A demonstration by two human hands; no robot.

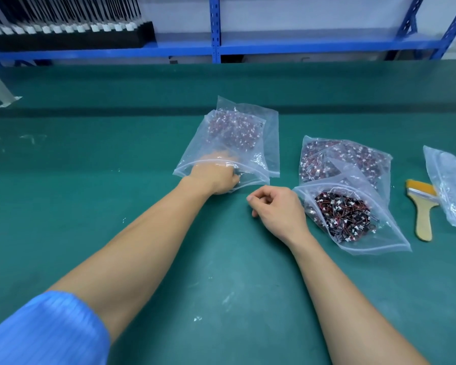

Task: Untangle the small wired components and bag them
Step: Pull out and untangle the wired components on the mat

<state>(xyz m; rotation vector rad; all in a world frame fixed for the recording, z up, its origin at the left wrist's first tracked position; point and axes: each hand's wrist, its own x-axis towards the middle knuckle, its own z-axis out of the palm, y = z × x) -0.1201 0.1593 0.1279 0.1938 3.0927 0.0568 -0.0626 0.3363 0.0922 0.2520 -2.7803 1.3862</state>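
Observation:
A clear zip bag (258,143) lies at the table's centre, with small red-and-black wired components (234,130) heaped at its far end. My left hand (213,177) is pushed into the bag's open mouth. Its fingers blur behind the plastic, so what they hold is hidden. My right hand (277,206) rests on the mat just right of that mouth, fingers curled with the thumb against the forefinger and nothing visible in it. To its right an open bag (379,241) holds a tangled pile of the wired components (345,214).
Behind the open bag lies another filled bag (345,156). A yellow-bristled wooden brush (423,206) and a further clear bag (453,185) are at the right edge. Blue shelving (215,30) with a black tray of parts (69,35) runs along the back of the green mat (116,167).

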